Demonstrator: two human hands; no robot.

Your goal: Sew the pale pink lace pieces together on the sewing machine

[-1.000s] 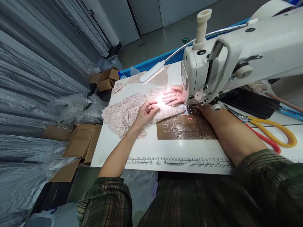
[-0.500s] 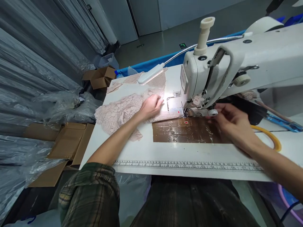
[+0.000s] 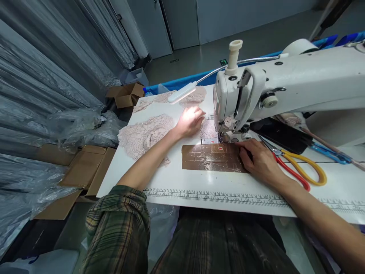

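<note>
Left hand (image 3: 191, 122) lies palm down on the lace (image 3: 148, 134), fingers loosely curled and pressing the fabric flat rather than pinching it, right under the bright spot of the lamp (image 3: 182, 92). Most of the lace spreads away from that hand toward the table's (image 3: 171, 179) left edge, while a narrow part runs from under the fingers toward the needle area of the machine (image 3: 256, 91), just to the hand's right. Beyond the fingertips, past the lamp, more lace pieces (image 3: 171, 97) lie at the far end of the table. Right hand (image 3: 258, 160) rests on the table near the person, fingers bent and tips touching the right end of the brown plate (image 3: 212, 158); it grips nothing that can be seen. That plate sits between the two hands, just this side of the needle. Touching or just beside the right hand's outer side are the scissors (image 3: 299, 171) with one red and one yellow handle, lying flat, and further out a blue tool (image 3: 327, 152) beside a dark object under the machine arm. Nearer the person than both hands, a printed ruler (image 3: 216, 196) runs along the table edge. Off the table to the left are cardboard boxes (image 3: 85, 167) and plastic sheeting (image 3: 42, 95).
</note>
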